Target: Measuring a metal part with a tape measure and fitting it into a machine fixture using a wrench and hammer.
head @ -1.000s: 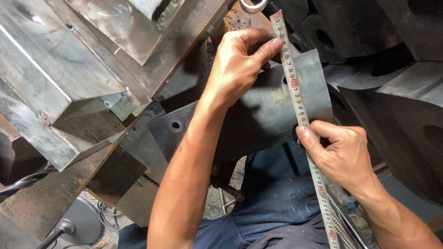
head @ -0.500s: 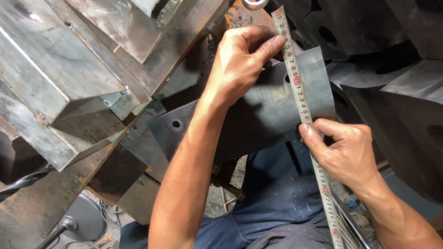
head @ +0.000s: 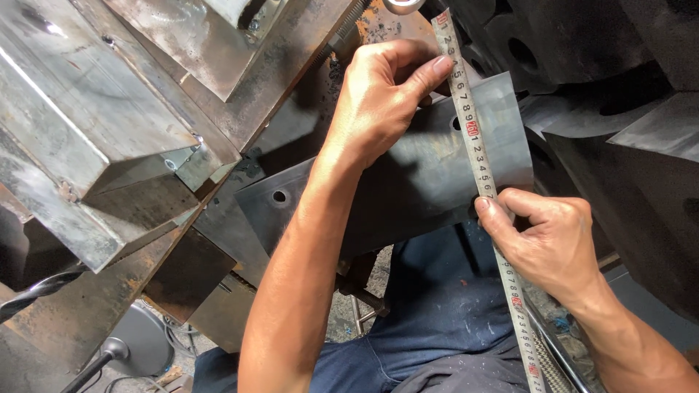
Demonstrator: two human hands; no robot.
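Centrally placed: one dark grey steel plate (head: 408, 189), flat, with a round hole near its lower left corner and another partly hidden near the upper right, lying at a slant from centre left to upper right of the frame.

Across its right part: one white measuring tape (head: 477, 145) with black and red markings, running from the top centre edge down to the lower right corner.

Left hand (head: 378, 94), upper centre: fingers curled narrow, the thumb tip pressing the tape flat against the plate near its upper edge.

Right hand (head: 550, 244), right of centre: thumb and fingers pinched closed on the tape at the plate's lower edge; the fingertips underneath are hidden, so their exact grip cannot be told.

Upper left: welded steel frame (head: 124, 124), scuffed and rust-marked, overlapping the plate's left end.

Lower left edge: a drill bit (head: 36, 291), pointing inward.

Upper right: dark stacked metal parts (head: 619, 80), one with a round hole.

Bottom centre: blue trousers (head: 429, 327), stained, beneath the plate.
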